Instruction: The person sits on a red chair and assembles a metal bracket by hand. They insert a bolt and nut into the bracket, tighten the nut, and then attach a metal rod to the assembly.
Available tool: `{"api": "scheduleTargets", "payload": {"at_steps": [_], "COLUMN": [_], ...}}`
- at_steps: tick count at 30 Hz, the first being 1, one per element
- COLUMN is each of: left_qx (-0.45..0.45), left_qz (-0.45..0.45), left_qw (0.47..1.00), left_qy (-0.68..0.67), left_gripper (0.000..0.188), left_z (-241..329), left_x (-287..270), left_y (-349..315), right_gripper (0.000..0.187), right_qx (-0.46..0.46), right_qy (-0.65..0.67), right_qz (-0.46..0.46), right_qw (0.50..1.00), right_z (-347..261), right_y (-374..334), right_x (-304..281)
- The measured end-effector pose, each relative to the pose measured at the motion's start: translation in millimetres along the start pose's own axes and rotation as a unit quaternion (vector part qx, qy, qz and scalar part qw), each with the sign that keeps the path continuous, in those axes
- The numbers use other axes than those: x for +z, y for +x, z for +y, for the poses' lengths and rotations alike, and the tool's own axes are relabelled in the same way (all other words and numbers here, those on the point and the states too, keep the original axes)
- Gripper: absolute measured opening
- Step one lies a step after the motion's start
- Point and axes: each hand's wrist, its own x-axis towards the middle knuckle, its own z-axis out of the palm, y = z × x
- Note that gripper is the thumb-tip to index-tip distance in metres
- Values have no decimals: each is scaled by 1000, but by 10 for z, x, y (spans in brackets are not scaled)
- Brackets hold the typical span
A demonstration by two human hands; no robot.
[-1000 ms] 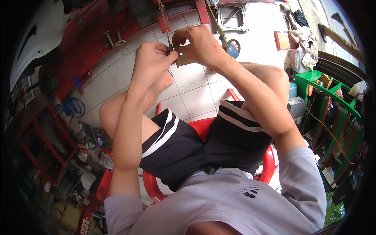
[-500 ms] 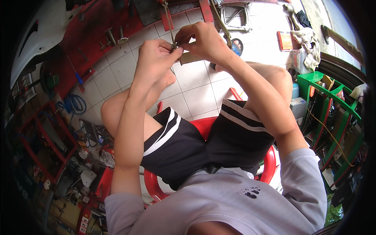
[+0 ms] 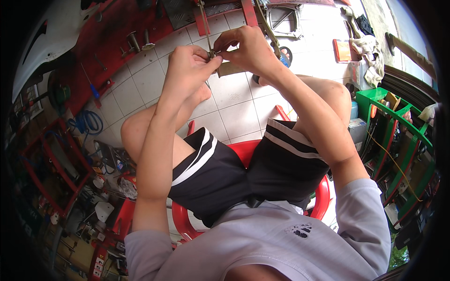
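So, left hand: pinched a thin metal bar near its end
Right hand: fingers bent alongside, couldn't tell if gripping
Floor: was white tile

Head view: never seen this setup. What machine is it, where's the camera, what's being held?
There's no machine: these are a person's bare left hand and right hand. The picture comes from a fisheye camera worn on the head, looking down past a grey shirt and black shorts with white stripes, so straight edges bend near the rim.

The person sits on a red plastic chair. Both hands' fingertips meet at the lower end of a thin brownish metal bar, beside a flat tan rectangular plate; exactly what they pinch is too small to tell.

On the white tiled floor ahead lies an open grey metal frame. A green rack stands at right.
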Motion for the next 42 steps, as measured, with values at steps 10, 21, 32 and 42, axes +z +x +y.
{"api": "scheduleTargets", "payload": {"at_steps": [10,21,32,42], "left_qx": [10,7,5,12], "left_qz": [3,-11,-5,-1], "left_qw": [1000,1000,1000,1000], "left_qy": [-12,9,11,23], "left_gripper": [28,28,28,28], "left_z": [-30,-23,9,0], "left_x": [4,-9,-6,5], "left_y": [13,23,9,14], "right_gripper": [16,17,13,29], "right_qx": [-22,-16,-1,3], "right_qy": [-20,-26,-67,-127], "right_qz": [15,4,-9,-57], "right_qw": [999,1000,998,990], "right_z": [-18,-48,2,53], "right_y": [3,-7,8,-11], "right_x": [7,-13,3,-21]}}
